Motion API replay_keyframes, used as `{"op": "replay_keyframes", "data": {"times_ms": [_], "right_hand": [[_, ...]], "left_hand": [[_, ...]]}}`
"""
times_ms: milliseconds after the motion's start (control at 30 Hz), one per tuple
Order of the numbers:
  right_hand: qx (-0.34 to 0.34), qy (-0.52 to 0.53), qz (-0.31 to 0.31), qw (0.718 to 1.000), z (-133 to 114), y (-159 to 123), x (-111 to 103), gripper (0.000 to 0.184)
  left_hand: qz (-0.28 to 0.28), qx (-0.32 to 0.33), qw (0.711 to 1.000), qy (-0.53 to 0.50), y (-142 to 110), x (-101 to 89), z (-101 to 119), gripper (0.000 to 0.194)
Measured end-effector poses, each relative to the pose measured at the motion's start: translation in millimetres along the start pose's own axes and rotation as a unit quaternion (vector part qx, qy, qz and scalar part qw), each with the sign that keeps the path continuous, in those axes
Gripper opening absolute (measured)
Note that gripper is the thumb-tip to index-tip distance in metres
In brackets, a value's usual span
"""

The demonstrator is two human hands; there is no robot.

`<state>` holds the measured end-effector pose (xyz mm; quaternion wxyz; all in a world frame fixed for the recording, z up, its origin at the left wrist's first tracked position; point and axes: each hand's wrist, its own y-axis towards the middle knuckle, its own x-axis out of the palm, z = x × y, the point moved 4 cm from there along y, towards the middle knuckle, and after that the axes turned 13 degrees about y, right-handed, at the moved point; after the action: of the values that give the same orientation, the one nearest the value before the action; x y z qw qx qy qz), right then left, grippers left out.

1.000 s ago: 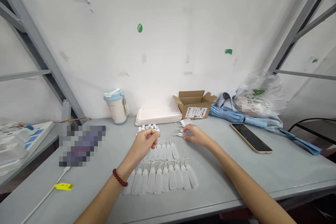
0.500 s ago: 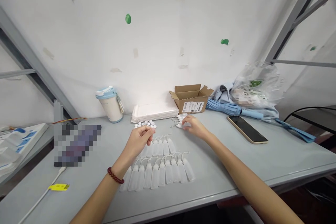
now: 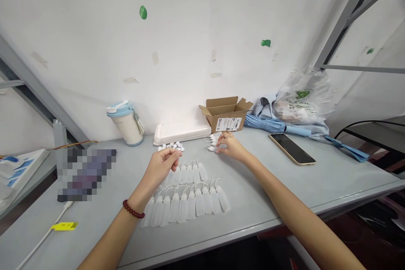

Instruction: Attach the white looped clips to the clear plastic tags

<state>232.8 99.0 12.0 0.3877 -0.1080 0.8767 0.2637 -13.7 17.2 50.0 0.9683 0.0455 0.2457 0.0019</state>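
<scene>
My left hand (image 3: 163, 164), a beaded bracelet at its wrist, is closed with thumb and fingertips pressed together; whatever is between them is too small to make out. Just beyond it lies a pile of small white caps (image 3: 172, 147). My right hand (image 3: 229, 145) reaches to a cluster of white bottles with thin tips (image 3: 212, 148), thumb and fingers apart at their ends. Nearer me, translucent squeeze bottles with thin bent spouts lie in two rows, a front row (image 3: 182, 209) and a back row (image 3: 189, 174) partly hidden by my left hand.
Behind the caps lies a stack of white trays (image 3: 182, 132), beside an open cardboard box (image 3: 228, 123). A lidded cup (image 3: 126, 124) stands at the back left. To the right are a phone (image 3: 291, 149), a folded blue umbrella (image 3: 265, 124) and a plastic bag (image 3: 303, 101). A white cable (image 3: 41, 238) runs front left.
The view has shifted slightly, moving everything a little left. My left hand keeps its pinch. At the bottle cluster, my right hand's thumb and fingers now show a gap.
</scene>
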Motion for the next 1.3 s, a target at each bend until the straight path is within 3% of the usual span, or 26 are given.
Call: {"op": "replay_keyframes", "data": {"times_ms": [333,600,1100,1300], "right_hand": [[0.011,-0.036,-0.019,0.999,3,-4,3,0.013],[0.026,-0.041,0.04,0.998,8,-4,-4,0.022],[0.063,-0.038,-0.028,0.997,3,-2,-10,0.018],[0.07,-0.056,-0.026,0.996,2,-2,-12,0.018]], "left_hand": [[-0.002,0.004,1.0,0.004,0,-0.9,-1,0.028],[-0.007,0.005,1.0,0.018,0,0.1,-2,0.027],[-0.01,-0.005,0.999,0.043,5,0.8,-10,0.032],[-0.009,-0.015,0.999,0.041,6,1.2,-13,0.032]]}}
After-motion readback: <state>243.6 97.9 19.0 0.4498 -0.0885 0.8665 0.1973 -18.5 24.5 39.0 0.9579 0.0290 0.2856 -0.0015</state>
